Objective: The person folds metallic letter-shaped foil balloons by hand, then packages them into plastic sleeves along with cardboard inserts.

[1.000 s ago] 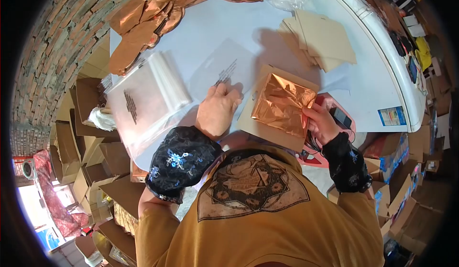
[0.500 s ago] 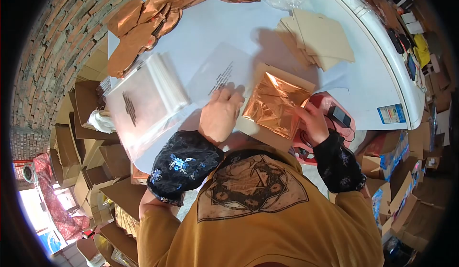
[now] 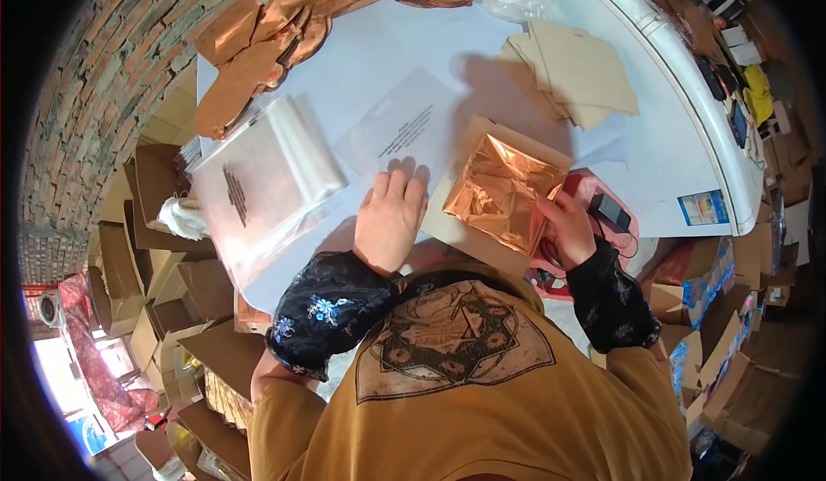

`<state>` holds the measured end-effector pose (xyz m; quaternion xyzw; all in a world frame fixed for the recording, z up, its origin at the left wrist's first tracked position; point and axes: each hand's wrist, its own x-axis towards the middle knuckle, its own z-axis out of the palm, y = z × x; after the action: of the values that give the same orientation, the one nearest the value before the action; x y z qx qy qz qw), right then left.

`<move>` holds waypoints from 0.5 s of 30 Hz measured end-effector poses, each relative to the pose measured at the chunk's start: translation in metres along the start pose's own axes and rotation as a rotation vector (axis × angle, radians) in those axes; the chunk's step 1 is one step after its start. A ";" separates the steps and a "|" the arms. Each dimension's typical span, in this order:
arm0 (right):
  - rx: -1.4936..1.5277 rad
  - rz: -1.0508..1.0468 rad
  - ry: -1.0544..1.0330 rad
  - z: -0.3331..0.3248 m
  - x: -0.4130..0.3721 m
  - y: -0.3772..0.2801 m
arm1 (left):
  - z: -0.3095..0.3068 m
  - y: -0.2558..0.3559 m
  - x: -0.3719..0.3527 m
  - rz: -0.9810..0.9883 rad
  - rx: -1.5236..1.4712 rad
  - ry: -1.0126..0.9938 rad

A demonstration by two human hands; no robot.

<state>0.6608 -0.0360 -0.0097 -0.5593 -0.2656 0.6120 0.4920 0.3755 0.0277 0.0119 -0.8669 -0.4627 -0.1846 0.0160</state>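
Note:
My left hand [image 3: 389, 223] lies palm down on the white table with its fingers stretched out, at the lower edge of a flat clear plastic bag [image 3: 406, 132] printed with black text. My right hand [image 3: 568, 230] pinches the right edge of a shiny, crinkled copper-coloured foil piece [image 3: 499, 190], thumb on top. Under the foil is a tan cardboard sheet [image 3: 460, 223], which sticks out along the top and lower left. The fingers under that edge are hidden. Left of my left hand rests a stack of clear printed bags [image 3: 267, 167].
Copper foil pieces [image 3: 237, 77] are heaped along the far left edge. Tan cardboard sheets [image 3: 585, 72] lie at the far right. A red basket [image 3: 589, 187] with a black adapter [image 3: 610, 212] is beside my right hand. Open cartons [image 3: 202, 292] crowd the left side.
My left hand has drawn back slightly toward me and left, uncovering more of the printed bag. The foil and cardboard have shifted a little to the right with my right hand.

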 end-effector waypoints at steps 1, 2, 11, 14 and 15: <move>0.001 -0.019 -0.014 -0.002 0.001 0.002 | 0.004 0.001 -0.001 -0.003 0.035 -0.002; 0.012 -0.011 0.001 -0.003 0.000 0.004 | 0.007 0.003 -0.001 -0.006 0.070 -0.004; 0.034 0.021 0.079 0.015 0.001 0.004 | -0.004 0.027 0.002 -0.028 0.116 0.032; 0.075 -0.005 0.071 0.012 0.004 0.008 | -0.006 0.023 0.003 -0.092 0.056 0.061; 0.072 -0.019 0.078 0.008 0.007 0.011 | -0.005 0.020 0.001 -0.099 0.044 0.081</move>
<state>0.6507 -0.0318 -0.0208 -0.5622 -0.2293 0.5944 0.5274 0.3901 0.0161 0.0199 -0.8343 -0.5079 -0.2096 0.0447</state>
